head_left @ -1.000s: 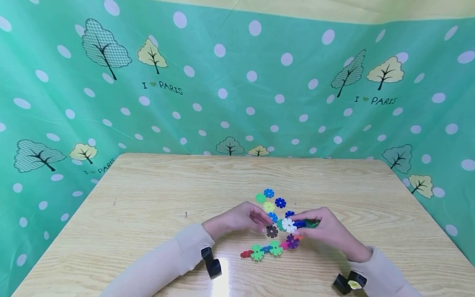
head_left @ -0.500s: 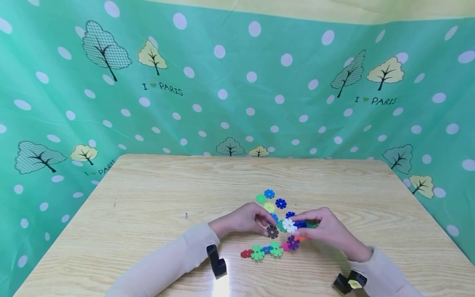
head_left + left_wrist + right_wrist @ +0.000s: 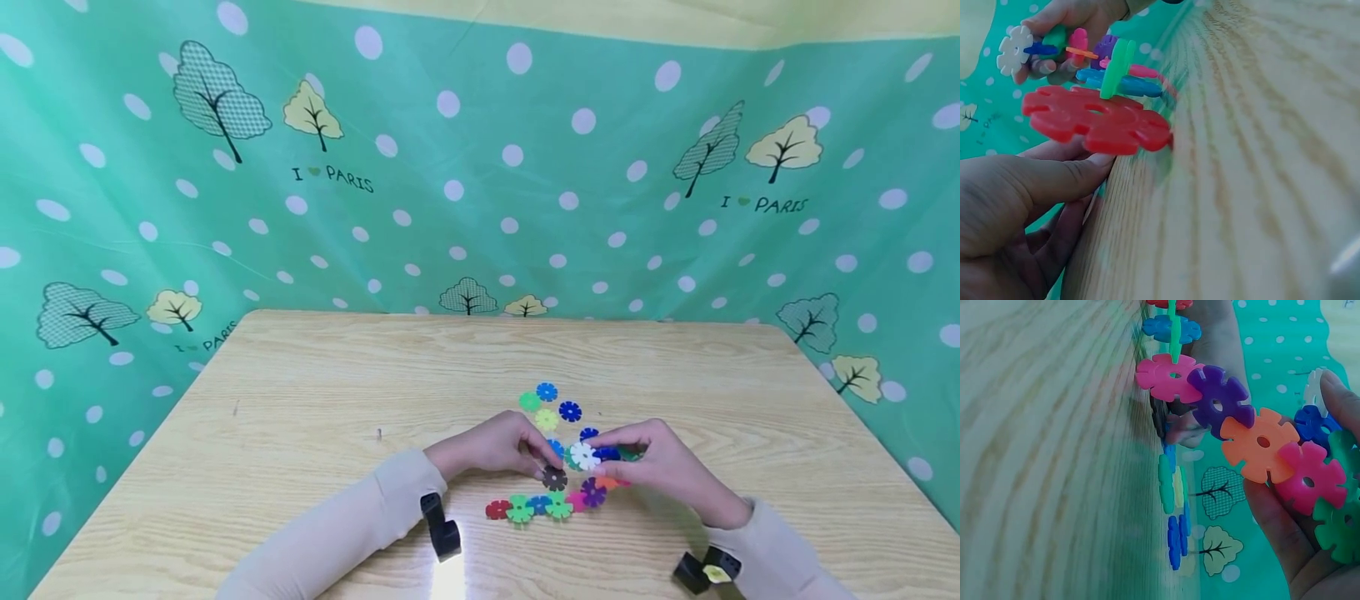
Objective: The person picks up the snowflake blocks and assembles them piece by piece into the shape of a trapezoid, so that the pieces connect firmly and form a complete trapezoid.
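Note:
My left hand (image 3: 510, 446) pinches a dark brown snowflake disc (image 3: 554, 478) by its edge, low over the table. In the right wrist view that dark disc (image 3: 1158, 415) stands nearly edge-on beside the left fingertips. My right hand (image 3: 652, 462) holds one end of a chain of interlocked snowflake discs, with a white disc (image 3: 584, 456) between thumb and fingers. From there the chain runs through green, pink, orange (image 3: 1261, 445) and purple discs (image 3: 1219, 402) to a red disc (image 3: 1097, 119) at the far end. The palm partly hides the green discs.
Loose discs lie just beyond the hands: light blue (image 3: 547, 392), green (image 3: 529, 402), yellow (image 3: 546, 419) and dark blue (image 3: 570, 411). The wooden table (image 3: 337, 375) ends at a green printed curtain (image 3: 480, 167). A tiny scrap (image 3: 378, 434) lies left of the discs.
My left hand has moved slightly right and its fingers have closed on the dark brown disc, which has shifted a little toward me. The right hand stays almost still with the chain.

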Available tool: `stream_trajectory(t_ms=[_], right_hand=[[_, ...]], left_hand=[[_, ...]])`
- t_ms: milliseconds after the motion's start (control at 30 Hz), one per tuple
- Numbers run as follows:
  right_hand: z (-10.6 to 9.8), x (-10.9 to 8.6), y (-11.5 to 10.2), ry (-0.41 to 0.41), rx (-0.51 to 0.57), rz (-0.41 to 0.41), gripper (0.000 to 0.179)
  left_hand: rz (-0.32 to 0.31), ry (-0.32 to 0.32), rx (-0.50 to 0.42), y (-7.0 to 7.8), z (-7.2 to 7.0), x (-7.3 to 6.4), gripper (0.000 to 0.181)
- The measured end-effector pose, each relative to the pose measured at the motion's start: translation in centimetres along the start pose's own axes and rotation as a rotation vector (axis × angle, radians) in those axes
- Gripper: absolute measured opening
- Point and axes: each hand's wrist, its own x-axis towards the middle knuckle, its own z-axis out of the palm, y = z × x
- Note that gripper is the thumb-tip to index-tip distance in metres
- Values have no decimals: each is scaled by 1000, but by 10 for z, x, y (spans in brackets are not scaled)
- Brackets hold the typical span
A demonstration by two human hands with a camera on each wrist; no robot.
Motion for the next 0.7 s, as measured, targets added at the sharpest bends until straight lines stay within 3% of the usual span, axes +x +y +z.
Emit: stream_trajectory(t_ms=[300,500,700], right_hand=[[-1,0,1,-3,-4,-34,26],[-1,0,1,-15,17,-23,26],[0,-1,-1,-17,35,-16,26]], left_hand=[[10,61,63,-6,-5,-2,27],[72,19,149,-3,-4,-4,29],[84,-5,224,0,-2,-3,28]])
